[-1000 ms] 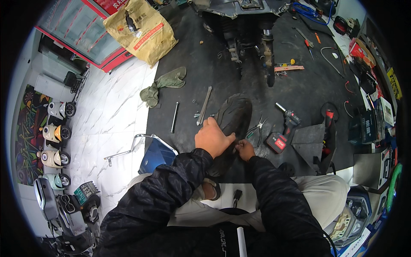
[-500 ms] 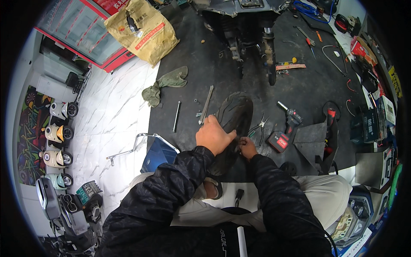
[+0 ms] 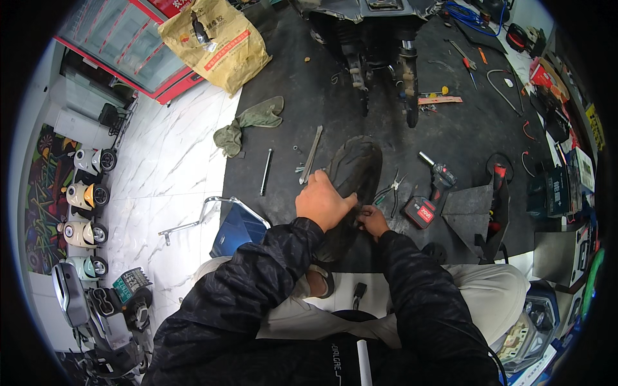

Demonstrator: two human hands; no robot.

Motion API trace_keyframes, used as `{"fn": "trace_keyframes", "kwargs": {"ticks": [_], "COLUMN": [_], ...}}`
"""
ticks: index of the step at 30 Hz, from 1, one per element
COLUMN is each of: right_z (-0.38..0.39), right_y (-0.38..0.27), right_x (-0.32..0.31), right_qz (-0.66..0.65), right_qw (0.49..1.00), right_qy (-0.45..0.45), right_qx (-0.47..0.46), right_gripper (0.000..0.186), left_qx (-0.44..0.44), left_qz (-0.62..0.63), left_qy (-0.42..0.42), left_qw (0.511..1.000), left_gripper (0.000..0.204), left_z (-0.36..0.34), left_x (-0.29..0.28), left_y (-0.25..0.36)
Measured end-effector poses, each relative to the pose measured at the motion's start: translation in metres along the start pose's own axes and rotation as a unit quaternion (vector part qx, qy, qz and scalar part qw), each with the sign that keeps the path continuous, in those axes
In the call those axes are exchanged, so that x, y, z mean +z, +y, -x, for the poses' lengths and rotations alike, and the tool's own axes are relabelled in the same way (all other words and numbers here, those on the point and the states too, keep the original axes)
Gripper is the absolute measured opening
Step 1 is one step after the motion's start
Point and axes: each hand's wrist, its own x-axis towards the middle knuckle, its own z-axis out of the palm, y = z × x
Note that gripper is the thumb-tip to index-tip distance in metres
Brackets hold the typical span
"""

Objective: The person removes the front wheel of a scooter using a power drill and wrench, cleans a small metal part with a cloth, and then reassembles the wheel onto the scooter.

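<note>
A black treaded tyre (image 3: 358,161) stands on edge between my knees, on the dark mat. My left hand (image 3: 324,202) is wrapped over its upper left side, thumb lying across the tread. Against the tyre's right side, my right hand (image 3: 373,222) is closed in a pinch; what its fingertips hold is hidden. Just beyond that hand lie open pliers (image 3: 394,190). Farther right rests a red and black cordless power tool (image 3: 428,201). Left of the tyre are a long flat metal bar (image 3: 311,154) and a thin metal rod (image 3: 266,172).
Ahead hangs a vehicle's front fork (image 3: 407,83). A green cloth (image 3: 248,125) and a yellow sack (image 3: 222,55) lie at the left. A blue-seated chair (image 3: 238,231) is near my left knee. On the right stands a grey angular bin (image 3: 473,219); several scooters line the left wall.
Both hands stay at almost the same places on the tyre. The whole view has shifted very slightly.
</note>
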Motion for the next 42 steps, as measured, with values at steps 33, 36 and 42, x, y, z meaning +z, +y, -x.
{"fn": "trace_keyframes", "kwargs": {"ticks": [33, 36, 42], "right_z": [0.002, -0.001, -0.012], "right_y": [-0.015, -0.008, -0.007], "right_x": [-0.002, -0.001, -0.002], "right_qz": [-0.032, -0.018, -0.158], "right_qw": [0.997, 0.998, 0.98], "right_qy": [-0.029, -0.029, -0.031], "right_qx": [0.07, 0.048, 0.12], "right_gripper": [0.018, 0.017, 0.018], "left_qx": [-0.047, -0.052, -0.051], "left_qz": [-0.003, -0.002, 0.0], "left_qy": [-0.02, -0.018, -0.014], "left_qw": [0.999, 0.998, 0.999], "left_gripper": [0.077, 0.077, 0.077], "left_z": [-0.01, -0.01, -0.009], "left_x": [-0.004, -0.004, -0.005], "left_y": [-0.008, -0.007, -0.006]}}
